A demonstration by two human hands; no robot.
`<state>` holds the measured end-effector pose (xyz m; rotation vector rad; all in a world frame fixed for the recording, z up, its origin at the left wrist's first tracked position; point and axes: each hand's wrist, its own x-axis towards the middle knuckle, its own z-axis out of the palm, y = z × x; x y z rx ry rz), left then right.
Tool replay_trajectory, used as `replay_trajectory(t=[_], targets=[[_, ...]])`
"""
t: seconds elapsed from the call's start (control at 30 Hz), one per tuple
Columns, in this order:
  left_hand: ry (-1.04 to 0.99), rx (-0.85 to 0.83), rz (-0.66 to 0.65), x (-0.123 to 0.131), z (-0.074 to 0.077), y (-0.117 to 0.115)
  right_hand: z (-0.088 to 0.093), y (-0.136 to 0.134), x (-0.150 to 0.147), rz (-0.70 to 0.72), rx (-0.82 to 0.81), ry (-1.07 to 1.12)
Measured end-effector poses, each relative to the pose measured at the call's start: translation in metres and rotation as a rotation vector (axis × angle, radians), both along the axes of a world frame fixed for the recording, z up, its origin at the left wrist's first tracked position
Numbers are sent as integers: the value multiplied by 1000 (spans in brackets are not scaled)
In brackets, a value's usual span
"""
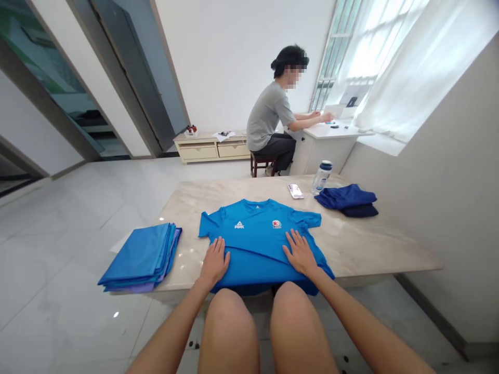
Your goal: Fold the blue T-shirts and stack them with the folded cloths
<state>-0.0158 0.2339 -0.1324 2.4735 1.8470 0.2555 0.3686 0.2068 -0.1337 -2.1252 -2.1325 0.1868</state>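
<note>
blue t-shirt [255, 244] lies flat on the marble-topped counter [362, 244], collar toward the far side and sleeves spread, with a white peak logo and a red star badge on its chest. its lower part reaches the near edge of the counter and hangs just over it, between the person's knees [230, 324], and a diagonal crease crosses the cloth above the hem.

at far left, a stack of folded blue and lilac cloth [138, 257] sits at the left edge of the counter, its outer side jutting past the edge, with only a narrow bare strip between it and the shirt. left hand [213, 262] lies open and palm down on the shirt's lower left side, fingers spread, holding nothing. right hand [300, 253] rests the same way on the lower right side, fingers apart, also empty.

beyond the right sleeve, a phone [296, 191] and a water bottle [322, 177] stand near the far edge. folded navy clothes [346, 201] lie further right, and a broad bare stretch of counter opens between them and the near edge. past the far edge, a seated person [268, 114] works at a white desk [331, 140].
</note>
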Motion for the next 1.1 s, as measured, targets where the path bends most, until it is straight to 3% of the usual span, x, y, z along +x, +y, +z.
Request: replay_trajectory(t=[0.13,0.3,0.43,0.57,0.63,0.7,0.9,1.0,1.1], targets=[[57,-62,-50,-11,18,-24,6,-34,1,44,21,15],[174,-167,-57,-7,64,-46,36,-59,-10,72,-28,-58],[235,-263,-21,-3,98,-55,79,-57,-16,67,-107,-110],[217,-251,1,-1,110,-47,104,-31,-9,-2,-117,-85],[175,-238,-9,4,107,-35,99,-14,-7,-18,-101,-43],[114,-226,-47,13,97,-20,81,1,-11,-22,-78,-15],[35,-136,-16,46,34,19,10,37,-37,-127,-15,-21],[-20,-20,26,53,10,37,-4,62,-36,-123,30,-21],[-31,-8,88,56,4,60,-4,91,-29,-84,39,-25]])
